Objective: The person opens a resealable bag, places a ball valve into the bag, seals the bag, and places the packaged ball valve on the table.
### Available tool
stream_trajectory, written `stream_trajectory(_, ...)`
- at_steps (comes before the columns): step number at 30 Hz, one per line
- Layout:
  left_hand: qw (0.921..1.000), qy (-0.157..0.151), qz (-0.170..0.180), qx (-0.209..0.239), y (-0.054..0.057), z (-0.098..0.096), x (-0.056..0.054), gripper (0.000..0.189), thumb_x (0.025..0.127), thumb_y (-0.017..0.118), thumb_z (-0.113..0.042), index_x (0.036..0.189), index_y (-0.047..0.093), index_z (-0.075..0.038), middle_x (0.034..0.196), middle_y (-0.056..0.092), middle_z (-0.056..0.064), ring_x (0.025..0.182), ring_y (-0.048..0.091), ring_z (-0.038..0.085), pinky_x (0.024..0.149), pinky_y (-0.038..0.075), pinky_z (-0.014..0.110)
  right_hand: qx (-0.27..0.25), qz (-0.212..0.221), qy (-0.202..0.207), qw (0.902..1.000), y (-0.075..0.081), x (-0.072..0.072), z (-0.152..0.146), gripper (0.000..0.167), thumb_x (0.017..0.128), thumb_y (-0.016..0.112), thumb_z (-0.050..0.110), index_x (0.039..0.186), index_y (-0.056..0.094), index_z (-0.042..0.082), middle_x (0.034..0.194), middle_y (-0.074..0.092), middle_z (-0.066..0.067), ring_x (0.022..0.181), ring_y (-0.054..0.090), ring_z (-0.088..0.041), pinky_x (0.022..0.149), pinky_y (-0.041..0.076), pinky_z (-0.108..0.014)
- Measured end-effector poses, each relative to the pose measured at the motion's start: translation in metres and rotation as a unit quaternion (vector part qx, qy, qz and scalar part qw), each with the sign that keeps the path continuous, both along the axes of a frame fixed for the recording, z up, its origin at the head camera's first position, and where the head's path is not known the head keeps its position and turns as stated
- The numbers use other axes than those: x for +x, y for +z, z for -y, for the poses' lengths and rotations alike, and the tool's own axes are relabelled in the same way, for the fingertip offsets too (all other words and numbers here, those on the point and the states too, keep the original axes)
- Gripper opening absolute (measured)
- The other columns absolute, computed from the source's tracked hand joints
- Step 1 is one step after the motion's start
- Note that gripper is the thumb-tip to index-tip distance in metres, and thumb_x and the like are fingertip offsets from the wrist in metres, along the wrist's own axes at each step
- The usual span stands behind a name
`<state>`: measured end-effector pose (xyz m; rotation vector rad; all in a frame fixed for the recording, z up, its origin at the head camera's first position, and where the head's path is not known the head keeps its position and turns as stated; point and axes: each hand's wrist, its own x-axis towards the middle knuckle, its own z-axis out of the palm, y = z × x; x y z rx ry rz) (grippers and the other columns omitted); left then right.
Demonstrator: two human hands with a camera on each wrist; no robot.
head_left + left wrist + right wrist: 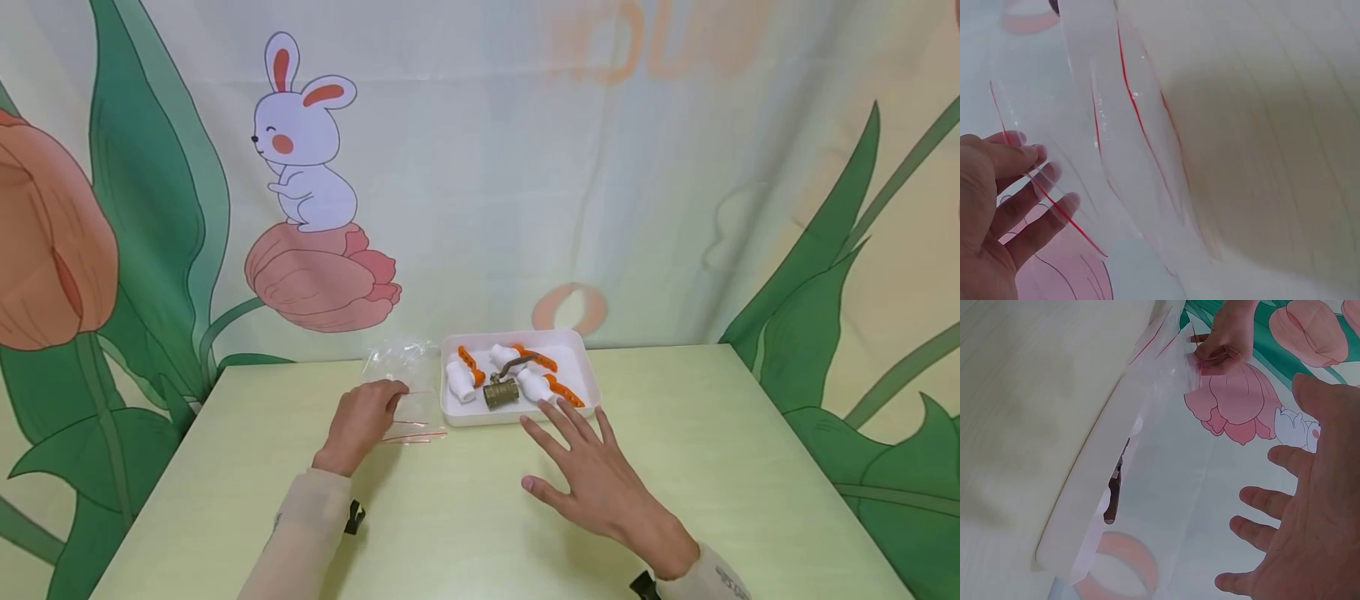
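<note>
My left hand (363,423) pinches the red-striped top of a clear zip bag (1066,215) between thumb and fingers. More clear zip bags (415,408) with red seal lines lie beneath it, left of the white tray (581,367). With fingers spread and nothing held, my right hand (600,483) hovers in front of the tray's right part. Inside the tray sit a brass ball valve (501,393) with a dark lever and several white plastic valves (461,382) with orange handles.
The pale yellow-green table (465,517) ends at a hanging printed cloth (465,167) just behind the tray. A rabbit and tulips are printed on that cloth.
</note>
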<state>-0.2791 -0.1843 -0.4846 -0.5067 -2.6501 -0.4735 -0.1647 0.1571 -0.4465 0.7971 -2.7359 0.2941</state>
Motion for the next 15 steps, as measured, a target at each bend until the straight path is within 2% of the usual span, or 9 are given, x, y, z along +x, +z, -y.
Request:
stream_trajectory(9,0.9962,-0.007,-0.08,0.032,0.019,-0.004,0.005,0.016,0.088,0.068,0.001,0.101,0.075,-0.005,0.09,0.075,0.01,0.078,0.073,0.027,0.068,0.06,0.041,-0.004,-0.025,0.0,0.9997,0.009,-0.002,0.0,0.069,0.095,0.044,0.065,0.155,0.029,0.033,0.163,0.024,0.001,0.152,0.019,-0.026,0.119,0.011,-0.063)
stream_trajectory(15,0.9925,0.007,-0.107,0.058,0.035,-0.011,0.011,0.016,0.089,0.066,0.001,0.102,0.074,-0.004,0.091,0.075,0.012,0.08,0.073,0.028,0.071,0.06,0.042,-0.011,-0.027,0.002,0.9996,0.018,-0.004,0.002,0.07,0.095,0.045,0.064,0.155,0.027,0.033,0.163,0.025,-0.001,0.152,0.018,-0.024,0.119,0.01,-0.064)
